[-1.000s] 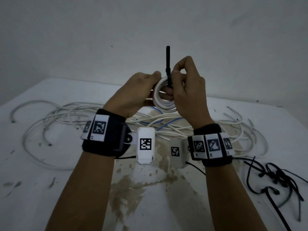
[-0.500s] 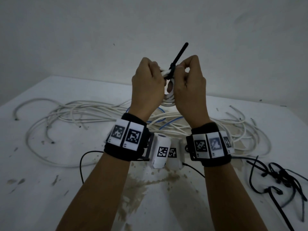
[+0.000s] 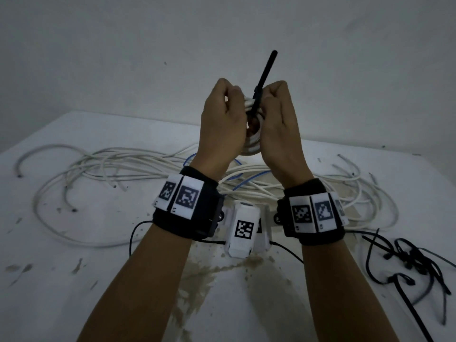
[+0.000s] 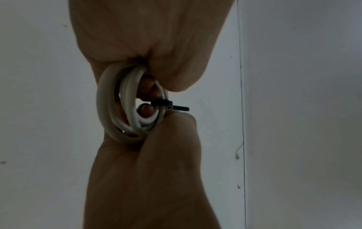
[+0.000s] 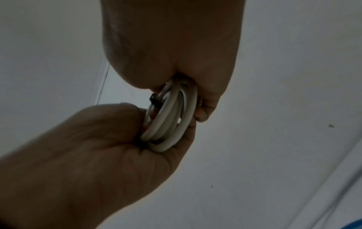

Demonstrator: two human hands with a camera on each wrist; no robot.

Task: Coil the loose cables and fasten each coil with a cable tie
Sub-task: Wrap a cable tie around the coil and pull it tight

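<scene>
Left hand [image 3: 223,124] grips white coil [image 3: 251,146] above table [image 3: 74,243] | right hand [image 3: 278,124] pinches coil at black cable tie [image 3: 262,80] (tail up) | advice: keep loops bunched while tightening.

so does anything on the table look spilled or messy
Yes: a brownish stain with splatter marks spreads over the white table below the wrists. It looks like a dried spill. Dark smudges dot the left side.

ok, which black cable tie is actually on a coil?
The black plastic cable tie held up between both hands, wrapped round the small white cable coil. The other black ties lie loose on the white table, right side.
</scene>
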